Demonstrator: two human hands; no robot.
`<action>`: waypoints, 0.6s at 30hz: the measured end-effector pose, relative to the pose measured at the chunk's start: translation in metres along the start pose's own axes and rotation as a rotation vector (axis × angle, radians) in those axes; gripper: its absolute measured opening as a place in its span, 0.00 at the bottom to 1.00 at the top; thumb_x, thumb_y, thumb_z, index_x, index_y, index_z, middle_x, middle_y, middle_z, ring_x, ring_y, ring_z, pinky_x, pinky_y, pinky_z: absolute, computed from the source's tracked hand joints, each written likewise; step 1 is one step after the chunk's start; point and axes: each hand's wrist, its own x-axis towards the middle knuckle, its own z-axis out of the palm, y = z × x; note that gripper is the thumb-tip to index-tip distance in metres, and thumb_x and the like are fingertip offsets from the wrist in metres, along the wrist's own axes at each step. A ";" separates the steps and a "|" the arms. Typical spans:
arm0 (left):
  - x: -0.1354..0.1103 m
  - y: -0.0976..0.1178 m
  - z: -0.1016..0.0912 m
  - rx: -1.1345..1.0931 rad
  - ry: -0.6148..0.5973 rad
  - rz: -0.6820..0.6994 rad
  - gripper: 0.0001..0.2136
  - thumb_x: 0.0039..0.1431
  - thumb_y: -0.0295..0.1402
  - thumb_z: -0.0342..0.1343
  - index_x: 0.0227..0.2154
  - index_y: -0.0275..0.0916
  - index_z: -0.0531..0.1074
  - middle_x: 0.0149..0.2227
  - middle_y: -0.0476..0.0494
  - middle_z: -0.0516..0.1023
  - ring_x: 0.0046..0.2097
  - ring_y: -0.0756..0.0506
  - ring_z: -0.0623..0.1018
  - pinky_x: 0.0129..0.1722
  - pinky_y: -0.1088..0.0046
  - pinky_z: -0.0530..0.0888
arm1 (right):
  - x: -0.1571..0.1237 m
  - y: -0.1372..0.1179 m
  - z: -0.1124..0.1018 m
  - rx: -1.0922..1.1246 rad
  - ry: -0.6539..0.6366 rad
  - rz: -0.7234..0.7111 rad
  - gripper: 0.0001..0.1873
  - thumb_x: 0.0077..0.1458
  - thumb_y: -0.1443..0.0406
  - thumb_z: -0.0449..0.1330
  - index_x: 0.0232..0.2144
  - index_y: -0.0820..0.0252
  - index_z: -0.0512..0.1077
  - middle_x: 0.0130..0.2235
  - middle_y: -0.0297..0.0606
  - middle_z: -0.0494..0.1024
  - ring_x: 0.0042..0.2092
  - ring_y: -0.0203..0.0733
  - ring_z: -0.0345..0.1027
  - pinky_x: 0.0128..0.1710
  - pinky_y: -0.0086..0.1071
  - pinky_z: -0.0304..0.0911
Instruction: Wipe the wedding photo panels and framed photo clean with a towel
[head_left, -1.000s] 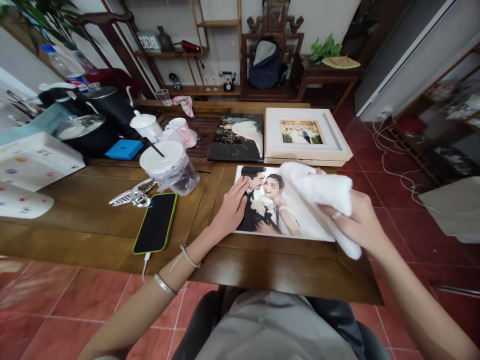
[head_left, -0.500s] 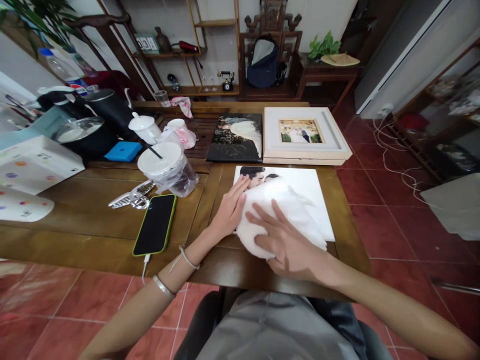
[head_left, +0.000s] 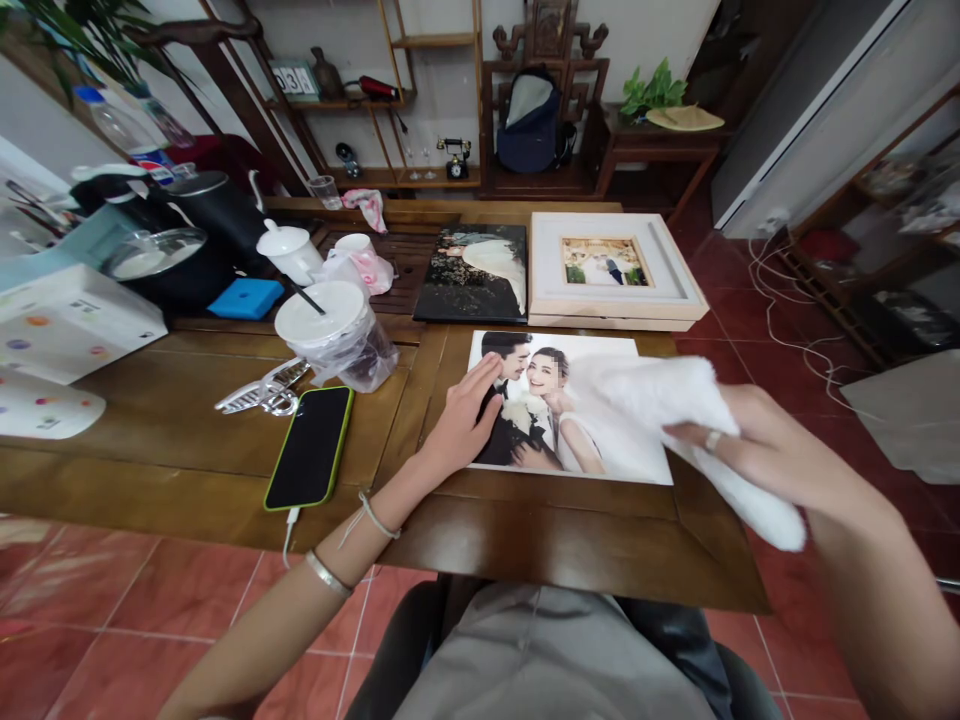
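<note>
A photo panel (head_left: 525, 420) showing a couple in wedding clothes lies flat near the table's front edge. My left hand (head_left: 461, 415) rests on its left side, fingers stretched out and lying flat. In my right hand (head_left: 765, 440) is a fluffy white cloth (head_left: 675, 395), gripped at the panel's right side. Part of the cloth spreads over the panel's right portion, and another end hangs down past the table's right edge. The cloth and right hand are slightly blurred.
Behind the panel lie a dark photo panel (head_left: 480, 272) and a white picture frame (head_left: 667, 270). To the left are a phone (head_left: 311, 447) on a cable, a silver hair clip (head_left: 259, 390), a lidded cup (head_left: 337, 330) in plastic, and a white teapot (head_left: 291, 252).
My right hand has swept to the right with the white cloth, lifting part of it and uncovering the couple in the photo. My left hand has stayed in place.
</note>
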 end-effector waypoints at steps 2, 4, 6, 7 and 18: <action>0.000 -0.001 0.000 0.008 -0.005 0.001 0.20 0.67 0.35 0.42 0.61 0.40 0.59 0.65 0.37 0.59 0.67 0.42 0.56 0.64 0.55 0.55 | 0.020 -0.002 0.001 0.021 0.053 -0.018 0.08 0.54 0.64 0.53 0.25 0.59 0.68 0.27 0.36 0.76 0.28 0.42 0.69 0.29 0.34 0.63; -0.001 -0.002 0.001 0.014 -0.009 0.002 0.20 0.67 0.34 0.43 0.61 0.39 0.59 0.65 0.37 0.59 0.67 0.42 0.56 0.64 0.55 0.55 | 0.043 -0.011 0.008 0.011 0.113 -0.077 0.06 0.53 0.67 0.53 0.25 0.60 0.66 0.27 0.37 0.74 0.28 0.41 0.67 0.29 0.33 0.60; -0.001 -0.002 0.001 0.019 -0.008 0.007 0.20 0.67 0.33 0.43 0.60 0.39 0.59 0.65 0.37 0.59 0.67 0.42 0.56 0.64 0.55 0.55 | 0.065 -0.025 0.020 0.028 0.118 -0.161 0.03 0.51 0.68 0.52 0.26 0.60 0.65 0.27 0.36 0.73 0.29 0.41 0.67 0.30 0.33 0.59; -0.001 -0.002 0.000 0.020 -0.004 0.010 0.20 0.67 0.32 0.43 0.60 0.39 0.59 0.65 0.37 0.59 0.67 0.42 0.56 0.64 0.55 0.55 | 0.075 -0.033 0.027 0.039 0.103 -0.189 0.03 0.50 0.69 0.52 0.28 0.60 0.65 0.28 0.36 0.74 0.29 0.41 0.67 0.31 0.33 0.60; 0.002 0.002 -0.003 0.016 -0.011 0.017 0.19 0.66 0.31 0.45 0.58 0.38 0.62 0.62 0.35 0.63 0.65 0.39 0.60 0.62 0.54 0.60 | 0.103 -0.045 0.075 -0.144 -0.137 -0.297 0.09 0.45 0.74 0.52 0.32 0.61 0.65 0.34 0.42 0.73 0.35 0.46 0.65 0.38 0.36 0.58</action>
